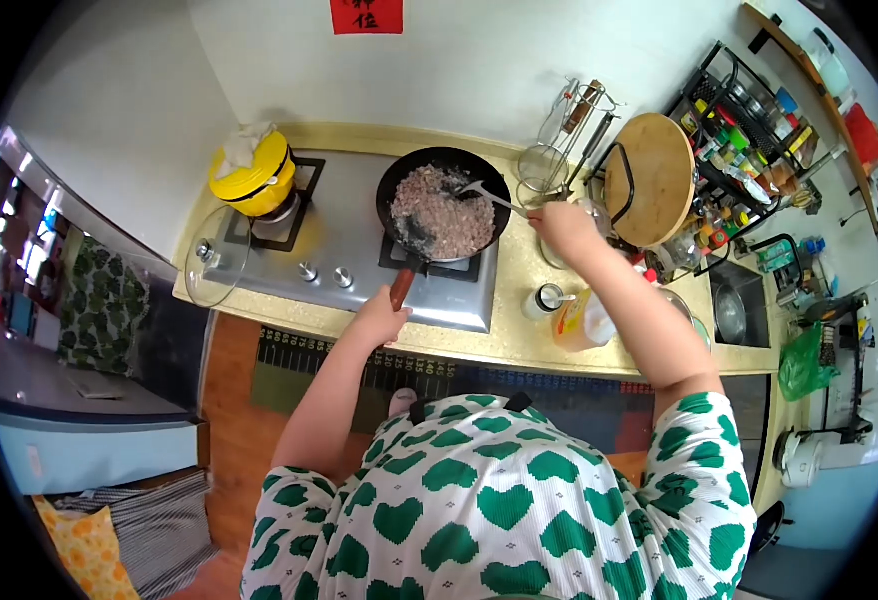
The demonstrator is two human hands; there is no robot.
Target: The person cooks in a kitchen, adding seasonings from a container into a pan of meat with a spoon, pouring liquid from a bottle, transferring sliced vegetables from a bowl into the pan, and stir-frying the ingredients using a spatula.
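A black frying pan (422, 159) sits on the right burner of the gas stove, with pale pinkish minced meat (446, 218) spread in crumbles inside it. My left hand (377, 320) is closed around the pan's reddish-brown handle (403, 286), which points toward me. From the right, my right hand (565, 230) grips a metal spatula (500, 199); its blade lies in the pan at the meat's upper right edge. Below my right forearm stand a small jar (541, 302) with a white spoon in it and an oil jug (585, 322).
A yellow pot (254, 178) with a cloth on top occupies the left burner. Beside it, a glass lid (217, 257) leans over the counter edge. To the right are a utensil rack (581, 125), a round wooden board (651, 180), a spice rack (744, 135) and a sink (744, 345).
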